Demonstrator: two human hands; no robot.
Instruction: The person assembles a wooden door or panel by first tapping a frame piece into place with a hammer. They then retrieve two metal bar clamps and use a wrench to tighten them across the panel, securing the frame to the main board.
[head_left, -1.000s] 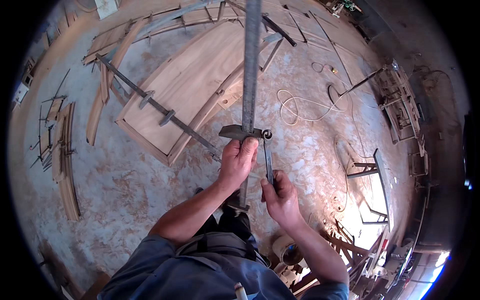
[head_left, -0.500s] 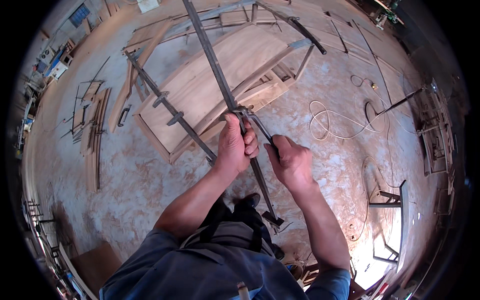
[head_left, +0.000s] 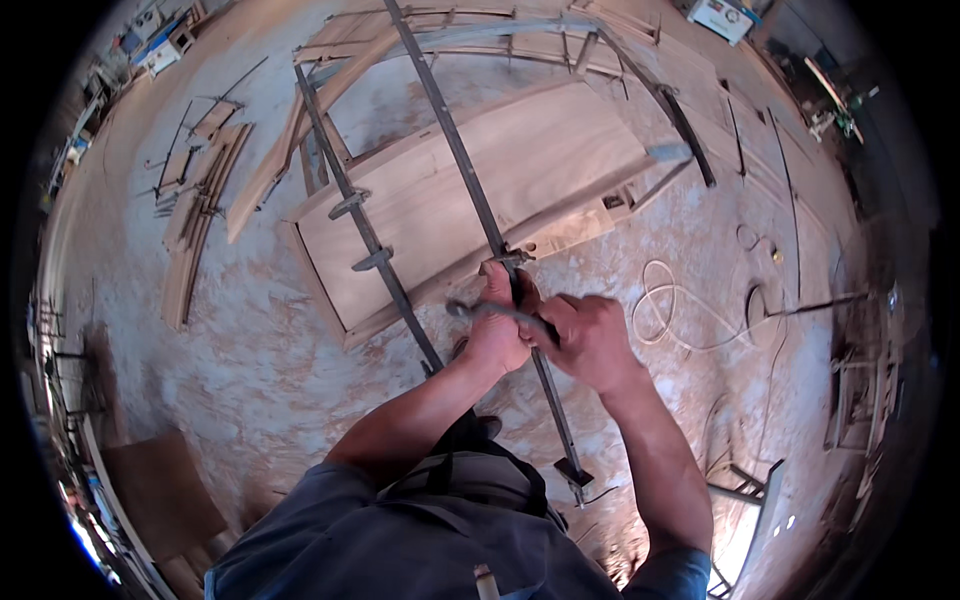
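Clamp [head_left: 484, 208], likely heavy, stiff and best held mid-length, is gripped by my left fingers [head_left: 496, 289]; right fingers [head_left: 567, 314] clench a tool [head_left: 512, 315].

No lettering, label, number or sign is legible in the head view. The front of the white machine [head_left: 720, 18] at the upper right edge carries small coloured marks, too fine to identify as text or symbols.
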